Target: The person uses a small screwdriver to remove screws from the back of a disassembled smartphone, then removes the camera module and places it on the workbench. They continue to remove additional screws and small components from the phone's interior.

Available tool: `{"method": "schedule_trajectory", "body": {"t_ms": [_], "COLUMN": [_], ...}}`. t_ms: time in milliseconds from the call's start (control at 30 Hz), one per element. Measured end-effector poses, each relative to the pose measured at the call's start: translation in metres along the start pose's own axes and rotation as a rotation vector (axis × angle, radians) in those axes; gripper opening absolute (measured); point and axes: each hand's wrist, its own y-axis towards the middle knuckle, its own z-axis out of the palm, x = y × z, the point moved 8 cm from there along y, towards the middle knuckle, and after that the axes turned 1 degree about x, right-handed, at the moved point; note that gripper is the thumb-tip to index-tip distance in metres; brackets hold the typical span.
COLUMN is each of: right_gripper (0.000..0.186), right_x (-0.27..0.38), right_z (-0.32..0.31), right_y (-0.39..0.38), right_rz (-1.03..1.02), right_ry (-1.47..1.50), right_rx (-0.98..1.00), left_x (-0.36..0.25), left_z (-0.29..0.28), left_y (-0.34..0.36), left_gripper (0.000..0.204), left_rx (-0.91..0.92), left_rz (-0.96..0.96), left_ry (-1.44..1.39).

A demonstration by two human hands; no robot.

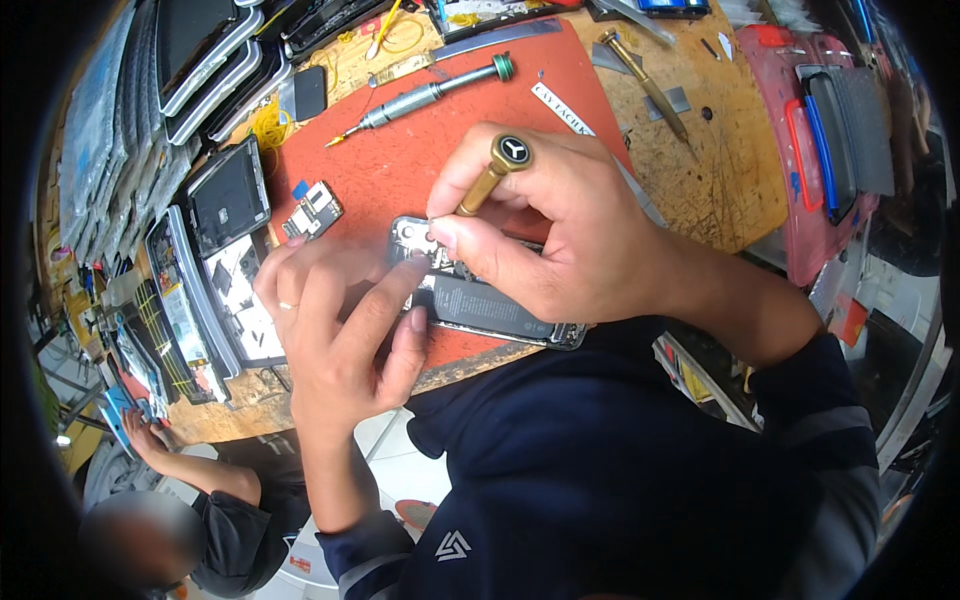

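An opened smartphone (480, 306) lies slantwise on the red mat, its black battery and inner parts bare. My right hand (570, 215) pinches a brass-coloured screwdriver (482, 190) with a round black cap, tilted over the phone's upper left end. The driver's tip is hidden by my fingers. My left hand (340, 325) reaches in from the left, fingers apart. Its index fingertip rests on the phone near the camera end, and the thumb hangs by the phone's lower edge. Just beyond the left hand lies a small circuit board (314, 208) with a blue tab.
A grey screwdriver (420, 98) lies across the red mat (350, 160); a brass one (650, 90) lies on the wood at right. Phone parts (228, 200) and stacked screens (200, 60) crowd the left. A pink tray (800, 150) stands right. Another person's hand (145, 437) is lower left.
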Motion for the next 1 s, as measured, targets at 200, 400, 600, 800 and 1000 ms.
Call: {"method": "schedule_trajectory", "body": {"t_ms": [200, 400, 600, 800, 1000], "right_gripper": [0.013, 0.015, 0.019, 0.020, 0.020], "right_x": [-0.007, 0.003, 0.006, 0.007, 0.006], "right_z": [0.002, -0.003, 0.002, 0.002, 0.002], "right_y": [0.000, 0.000, 0.000, 0.000, 0.000], "right_rz": [0.104, -0.014, -0.091, -0.119, -0.100], "right_ry": [0.079, -0.020, -0.011, -0.022, -0.026], "right_rx": [0.001, 0.002, 0.017, 0.021, 0.036], "left_x": [-0.007, -0.010, -0.008, -0.010, -0.014], "left_z": [0.001, 0.000, -0.001, -0.002, 0.000], "left_y": [0.000, 0.000, 0.001, -0.001, -0.001], "left_gripper": [0.037, 0.037, 0.038, 0.040, 0.043], "left_rx": [-0.026, -0.017, -0.038, -0.027, -0.052], "left_rz": [0.037, 0.046, 0.045, 0.065, 0.074], "left_ry": [0.069, 0.112, 0.073, 0.069, 0.091]}}
